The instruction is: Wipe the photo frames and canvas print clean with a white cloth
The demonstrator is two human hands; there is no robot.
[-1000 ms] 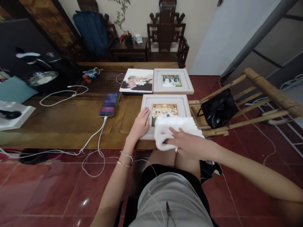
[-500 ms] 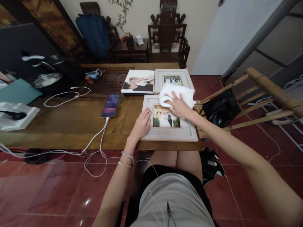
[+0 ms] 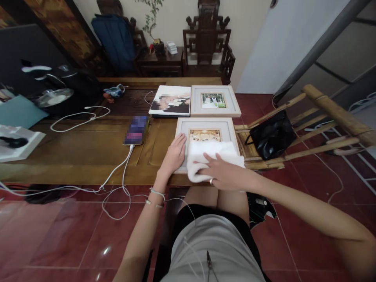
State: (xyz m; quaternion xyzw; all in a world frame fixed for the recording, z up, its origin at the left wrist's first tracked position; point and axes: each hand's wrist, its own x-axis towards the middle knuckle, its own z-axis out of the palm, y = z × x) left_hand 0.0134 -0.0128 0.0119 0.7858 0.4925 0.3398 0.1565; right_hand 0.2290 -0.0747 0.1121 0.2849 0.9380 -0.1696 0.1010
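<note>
A white-framed photo [image 3: 205,126] lies flat at the near edge of the wooden table [image 3: 88,149]. My left hand [image 3: 174,154] rests flat on the frame's left border, fingers together. My right hand [image 3: 222,171] presses a folded white cloth [image 3: 214,153] onto the lower half of the frame, covering most of the picture. A second white-framed photo [image 3: 214,101] and a photo print [image 3: 170,101] lie side by side just behind it.
A phone [image 3: 136,129] on a white charging cable [image 3: 120,168] lies left of the frame. Dark appliances [image 3: 58,86] and papers sit at the far left. A bamboo chair [image 3: 308,129] holding a black bag [image 3: 272,135] stands to the right. Dark wooden chairs [image 3: 207,43] line the back wall.
My right hand drew the cloth from the frame's far top-right corner back down to its near lower edge. The left hand stayed on the frame's left border.
</note>
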